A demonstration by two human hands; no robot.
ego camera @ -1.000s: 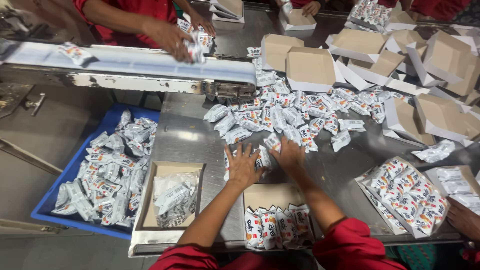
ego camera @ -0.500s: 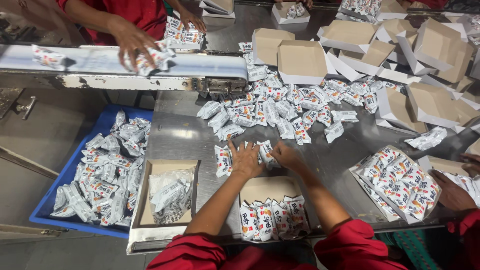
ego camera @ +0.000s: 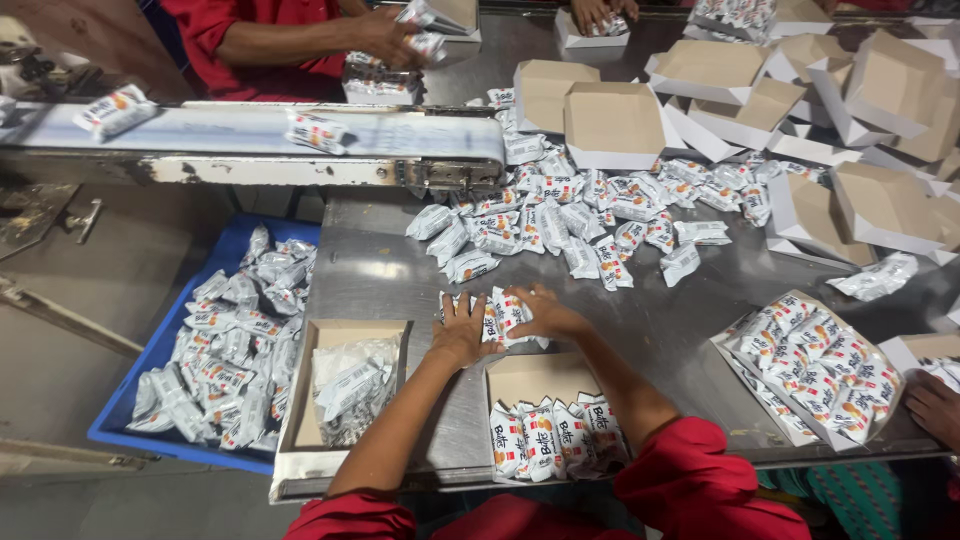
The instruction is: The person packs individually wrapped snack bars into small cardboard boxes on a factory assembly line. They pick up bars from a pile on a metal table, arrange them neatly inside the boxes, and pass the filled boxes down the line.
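My left hand [ego camera: 462,331] and my right hand [ego camera: 545,312] press in from both sides on a small row of white snack packets [ego camera: 501,315] lying on the steel table [ego camera: 390,275]. Just below them, at the table's near edge, sits an open cardboard box [ego camera: 540,378] with several packets standing upright in its front half. A loose heap of the same packets [ego camera: 570,215] lies farther out on the table. Both my sleeves are red.
A second box [ego camera: 345,390] at the left holds crumpled wrappers. A blue crate [ego camera: 225,330] of packets sits below the table's left edge. A conveyor belt [ego camera: 250,135] carries packets. Empty boxes [ego camera: 615,120] pile at the back right; a filled box [ego camera: 815,365] stands right. Other people's hands work nearby.
My hands drew back from the loose heap toward me, gathering a small group of packets between them, close to the open box.
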